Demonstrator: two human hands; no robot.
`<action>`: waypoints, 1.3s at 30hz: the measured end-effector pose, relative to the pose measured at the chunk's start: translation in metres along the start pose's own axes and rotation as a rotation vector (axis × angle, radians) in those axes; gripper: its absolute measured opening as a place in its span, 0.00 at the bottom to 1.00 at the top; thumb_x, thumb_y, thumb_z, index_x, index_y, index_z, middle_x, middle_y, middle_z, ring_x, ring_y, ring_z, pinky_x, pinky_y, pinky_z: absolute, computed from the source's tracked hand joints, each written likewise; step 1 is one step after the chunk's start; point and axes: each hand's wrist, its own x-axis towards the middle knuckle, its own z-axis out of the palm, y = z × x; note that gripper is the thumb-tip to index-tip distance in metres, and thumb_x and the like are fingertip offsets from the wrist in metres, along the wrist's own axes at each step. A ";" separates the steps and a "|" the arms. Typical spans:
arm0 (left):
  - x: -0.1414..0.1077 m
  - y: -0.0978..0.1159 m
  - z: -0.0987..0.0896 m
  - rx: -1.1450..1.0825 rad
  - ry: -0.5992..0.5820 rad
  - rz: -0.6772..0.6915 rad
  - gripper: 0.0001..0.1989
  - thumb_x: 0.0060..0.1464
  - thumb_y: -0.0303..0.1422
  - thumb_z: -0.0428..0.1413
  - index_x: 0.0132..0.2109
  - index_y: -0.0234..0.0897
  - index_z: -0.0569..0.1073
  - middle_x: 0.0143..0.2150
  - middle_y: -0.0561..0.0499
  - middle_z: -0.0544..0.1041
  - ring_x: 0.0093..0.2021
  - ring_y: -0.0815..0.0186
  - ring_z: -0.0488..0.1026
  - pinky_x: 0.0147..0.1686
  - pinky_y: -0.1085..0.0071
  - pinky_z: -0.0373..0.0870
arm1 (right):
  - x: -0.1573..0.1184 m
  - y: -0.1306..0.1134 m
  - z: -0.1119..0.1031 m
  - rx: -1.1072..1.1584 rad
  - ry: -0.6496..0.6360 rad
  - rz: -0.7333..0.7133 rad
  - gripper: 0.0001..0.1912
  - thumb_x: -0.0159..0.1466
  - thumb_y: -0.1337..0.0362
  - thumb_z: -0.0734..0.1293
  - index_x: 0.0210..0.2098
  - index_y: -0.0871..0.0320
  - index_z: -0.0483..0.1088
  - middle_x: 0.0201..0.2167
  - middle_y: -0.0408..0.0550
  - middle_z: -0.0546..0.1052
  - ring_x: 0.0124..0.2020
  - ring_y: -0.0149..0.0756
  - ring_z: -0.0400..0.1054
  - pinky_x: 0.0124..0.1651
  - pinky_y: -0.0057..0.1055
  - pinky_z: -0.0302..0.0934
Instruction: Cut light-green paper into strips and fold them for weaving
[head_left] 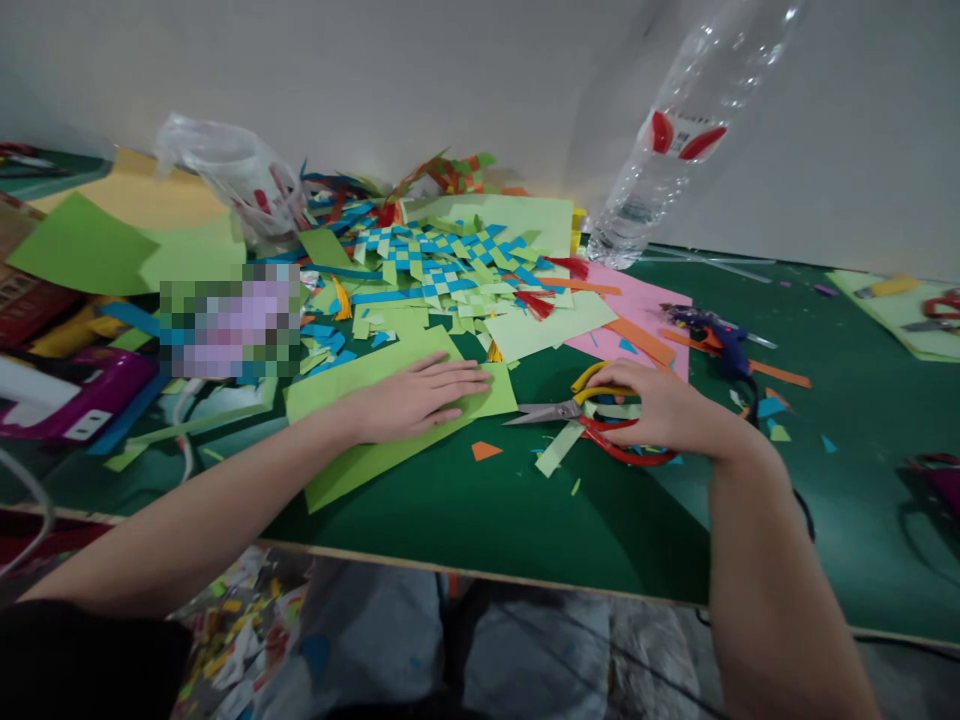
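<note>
My left hand (420,398) lies flat, fingers stretched out, on a light green sheet of paper (337,478) near the table's front edge. My right hand (664,408) is closed on the handles of a pair of scissors (551,412), one yellow and one red. The blades are slightly apart and point left, their tips just beside the sheet's right corner. Under the scissors lies a pale green paper strip (559,449). A small orange scrap (486,451) rests on the green table (480,520) between my hands.
Woven blue and green paper strips (442,260) pile up behind my hands. A tilted plastic bottle (660,160) leans near the wall. Pink paper (637,300) and a blue glue gun (724,345) lie to the right. A bagged cup (247,185) stands at the left.
</note>
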 end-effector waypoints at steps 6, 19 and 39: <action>0.000 0.000 0.000 -0.004 -0.012 -0.005 0.24 0.72 0.42 0.39 0.70 0.46 0.57 0.72 0.53 0.58 0.74 0.65 0.48 0.73 0.59 0.33 | 0.004 -0.011 0.003 0.013 -0.001 -0.006 0.22 0.54 0.57 0.70 0.48 0.51 0.73 0.54 0.49 0.76 0.55 0.48 0.70 0.56 0.44 0.66; 0.000 -0.001 0.000 -0.003 -0.013 -0.003 0.24 0.72 0.42 0.39 0.71 0.45 0.56 0.73 0.52 0.57 0.74 0.65 0.48 0.73 0.60 0.33 | -0.015 0.009 -0.016 -0.004 -0.020 0.162 0.23 0.54 0.58 0.71 0.49 0.49 0.72 0.55 0.49 0.75 0.51 0.51 0.73 0.52 0.49 0.69; 0.001 0.002 -0.002 0.006 -0.026 -0.027 0.24 0.72 0.40 0.38 0.71 0.45 0.57 0.73 0.53 0.57 0.74 0.66 0.48 0.73 0.61 0.32 | 0.009 -0.009 0.008 -0.013 0.010 -0.064 0.20 0.57 0.57 0.70 0.49 0.51 0.71 0.54 0.51 0.74 0.55 0.49 0.68 0.57 0.47 0.64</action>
